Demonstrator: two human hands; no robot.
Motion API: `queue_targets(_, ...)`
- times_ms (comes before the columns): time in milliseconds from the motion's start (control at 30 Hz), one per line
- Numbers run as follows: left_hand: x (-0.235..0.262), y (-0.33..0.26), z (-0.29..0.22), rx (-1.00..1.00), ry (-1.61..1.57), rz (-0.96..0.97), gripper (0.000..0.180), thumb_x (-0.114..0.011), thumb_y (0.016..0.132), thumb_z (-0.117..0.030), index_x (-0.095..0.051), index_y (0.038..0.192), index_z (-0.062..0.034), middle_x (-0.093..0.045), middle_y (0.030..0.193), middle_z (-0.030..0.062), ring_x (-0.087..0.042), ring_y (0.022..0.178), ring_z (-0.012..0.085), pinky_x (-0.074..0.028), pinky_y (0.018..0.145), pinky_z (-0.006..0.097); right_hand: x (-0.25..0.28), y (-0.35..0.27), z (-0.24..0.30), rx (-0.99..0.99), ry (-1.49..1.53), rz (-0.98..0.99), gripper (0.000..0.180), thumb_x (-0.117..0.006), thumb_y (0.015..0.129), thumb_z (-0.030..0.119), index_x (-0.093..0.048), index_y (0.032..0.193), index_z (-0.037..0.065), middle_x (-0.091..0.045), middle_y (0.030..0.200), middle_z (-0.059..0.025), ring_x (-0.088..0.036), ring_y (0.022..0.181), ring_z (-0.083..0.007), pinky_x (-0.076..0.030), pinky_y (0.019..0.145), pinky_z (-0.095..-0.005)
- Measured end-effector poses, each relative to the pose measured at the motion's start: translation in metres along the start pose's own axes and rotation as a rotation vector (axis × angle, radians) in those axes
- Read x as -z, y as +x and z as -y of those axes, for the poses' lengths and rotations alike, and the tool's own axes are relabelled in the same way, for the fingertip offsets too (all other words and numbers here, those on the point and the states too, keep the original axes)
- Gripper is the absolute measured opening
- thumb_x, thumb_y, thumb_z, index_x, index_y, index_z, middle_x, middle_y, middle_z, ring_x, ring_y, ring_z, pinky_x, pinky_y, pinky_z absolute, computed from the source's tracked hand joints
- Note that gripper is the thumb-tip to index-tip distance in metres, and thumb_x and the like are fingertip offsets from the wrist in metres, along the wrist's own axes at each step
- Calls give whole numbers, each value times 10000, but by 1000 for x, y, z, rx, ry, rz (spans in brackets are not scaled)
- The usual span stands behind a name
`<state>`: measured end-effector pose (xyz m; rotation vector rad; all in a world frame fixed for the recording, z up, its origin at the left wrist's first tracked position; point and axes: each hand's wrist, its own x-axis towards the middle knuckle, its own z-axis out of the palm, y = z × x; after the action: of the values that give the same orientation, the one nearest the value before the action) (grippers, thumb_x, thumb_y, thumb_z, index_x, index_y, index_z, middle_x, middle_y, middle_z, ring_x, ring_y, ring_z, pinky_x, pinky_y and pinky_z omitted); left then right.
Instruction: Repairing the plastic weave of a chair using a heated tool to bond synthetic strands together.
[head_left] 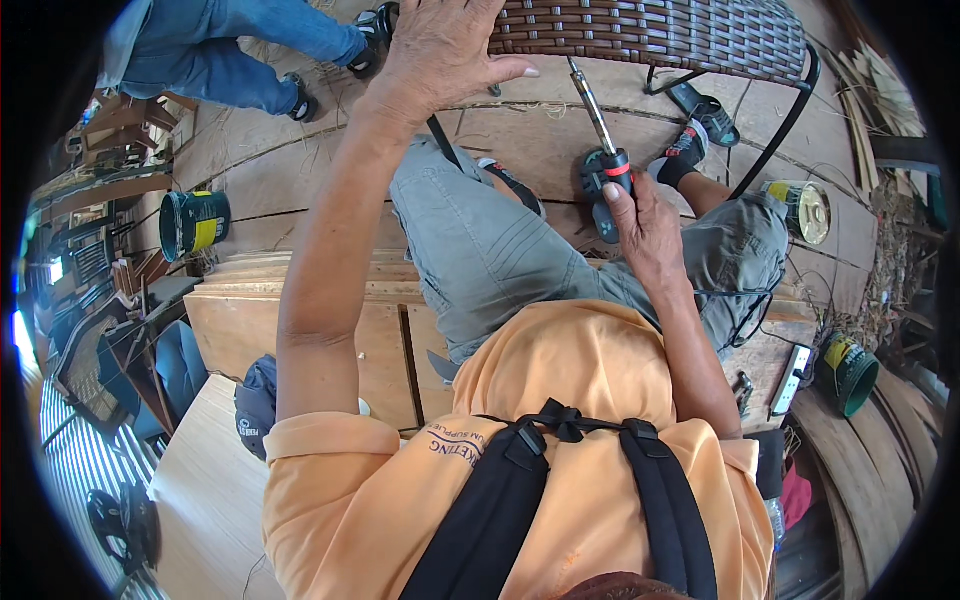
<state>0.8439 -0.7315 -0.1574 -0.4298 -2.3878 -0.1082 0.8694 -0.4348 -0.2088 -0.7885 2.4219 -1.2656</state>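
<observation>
My right hand (648, 225) is wrapped around the black and red handle of a soldering iron (595, 110). Its thin metal shaft points up and away, with the tip just below the edge of a brown woven wicker seat (640, 30) on a black metal frame. At the left end of the weave, my left hand (440, 55) lies flat with the thumb stretched out. The picture's top edge cuts off its fingertips, and whether the palm presses on the wicker cannot be made out.
A person in jeans (240, 50) stands at far left. Green buckets stand left (195, 225) and right (850, 375); a yellow-labelled can (805, 210) is by my knee. A power strip (790, 380) lies on the wooden bench (300, 340) beside me. A dark cap (257, 405) rests at left.
</observation>
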Motion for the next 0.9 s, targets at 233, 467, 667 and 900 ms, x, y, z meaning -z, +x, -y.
queue_targets(233, 71, 41, -14, 329, -380, 350, 637, -642, 803, -130, -380, 1361, 30, -479, 1324, 199, -432, 1259, 340, -325, 1061, 376, -1, 2, -7, -18, 34, 21, 366, -506, 956, 366, -496, 951, -1, -556, 669, -219, -579, 643, -398, -446, 585, -428)
queue_targets(467, 72, 44, -12, 468, -510, 344, 472, -495, 885, -72, -422, 1337, 40, -529, 1292, 171, -482, 1228, 239, -341, 1041, 310, -4, 2, -4, -45, 77, 37, 364, -511, 957, 360, -478, 931, -2, -527, 653, -219, -538, 603, -385, -432, 566, -413)
queue_targets(667, 72, 47, -18, 520, -559, 338, 477, -540, 879, -74, -433, 1329, 42, -537, 1282, 166, -502, 1205, 243, -369, 1024, 316, -4, 3, -7, -38, 83, 33, 376, -502, 959, 373, -480, 927, -1, -536, 647, -210, -551, 607, -385, -434, 564, -414)
queue_targets(900, 65, 43, -19, 515, -550, 276, 496, -602, 857, -96, -451, 1309, 43, -540, 1273, 188, -511, 1195, 275, -379, 1013, 337, -3, 4, -5, -60, 60, 50, 382, -497, 959, 382, -493, 943, 0, -562, 653, -198, -582, 622, -367, -447, 576, -407)
